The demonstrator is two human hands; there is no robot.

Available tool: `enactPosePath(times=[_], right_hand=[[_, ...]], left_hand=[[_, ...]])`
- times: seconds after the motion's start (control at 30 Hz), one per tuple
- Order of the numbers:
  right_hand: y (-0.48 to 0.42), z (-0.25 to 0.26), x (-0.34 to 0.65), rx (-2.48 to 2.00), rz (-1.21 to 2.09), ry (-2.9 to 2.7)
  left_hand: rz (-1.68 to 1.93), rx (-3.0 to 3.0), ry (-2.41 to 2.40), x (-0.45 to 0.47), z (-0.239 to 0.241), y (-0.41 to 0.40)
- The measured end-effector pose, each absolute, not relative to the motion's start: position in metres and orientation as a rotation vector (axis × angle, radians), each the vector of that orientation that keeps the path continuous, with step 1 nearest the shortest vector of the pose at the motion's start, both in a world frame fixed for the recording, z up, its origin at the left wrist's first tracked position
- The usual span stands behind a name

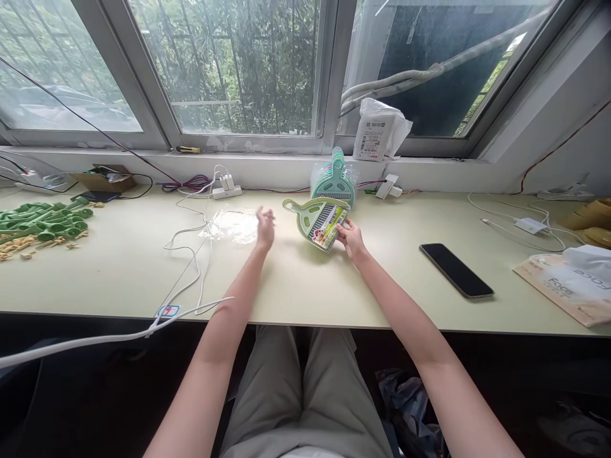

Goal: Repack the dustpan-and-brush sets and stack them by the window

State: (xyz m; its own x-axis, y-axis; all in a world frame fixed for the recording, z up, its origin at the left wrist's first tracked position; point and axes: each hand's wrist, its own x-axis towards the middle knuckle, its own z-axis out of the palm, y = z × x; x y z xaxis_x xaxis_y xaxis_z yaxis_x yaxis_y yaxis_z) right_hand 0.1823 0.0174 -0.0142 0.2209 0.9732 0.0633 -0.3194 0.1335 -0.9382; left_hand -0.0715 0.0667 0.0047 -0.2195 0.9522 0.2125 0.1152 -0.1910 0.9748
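My right hand [351, 239] grips the right edge of a green mini dustpan set [305, 219], fingers closed around it. A printed card with a cartoon picture lies across its striped brush part, and its looped handle points to the left. My left hand [265, 228] is lifted over the table beside some clear plastic bags [232, 226]; its fingers are loosely apart, slightly blurred, and nothing shows in them. Behind the held set, a stack of similar teal dustpan sets [334, 181] leans near the wall, partly wrapped in clear plastic.
A black phone [456, 270] and a tissue pack [568, 286] lie to the right. Green spoon-like pieces [48, 219] are heaped at far left. White cables [191, 248] trail across the table's left side to a power strip [226, 187]. A wrapped box [379, 133] stands on the sill.
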Motion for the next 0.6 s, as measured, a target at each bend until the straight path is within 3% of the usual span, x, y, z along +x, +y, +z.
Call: enactPosePath(times=[0.07, 0.17, 0.43, 0.6], right_hand=[[0.016, -0.013, 0.179, -0.987, 1.173, -0.883], [0.016, -0.012, 0.176, -1.058, 1.235, -0.942], [0.023, -0.013, 0.189, -1.375, 1.104, -1.097], [0.033, -0.014, 0.236, -1.357, 0.857, -0.717]], left_hand=[[1.140, 1.215, 1.151, -0.051, -0.002, 0.061], [0.932, 1.230, 0.986, -0.036, -0.011, 0.052], [1.081, 1.185, 1.151, -0.050, -0.007, 0.056], [1.097, 1.199, 1.221, -0.053, -0.010, 0.061]])
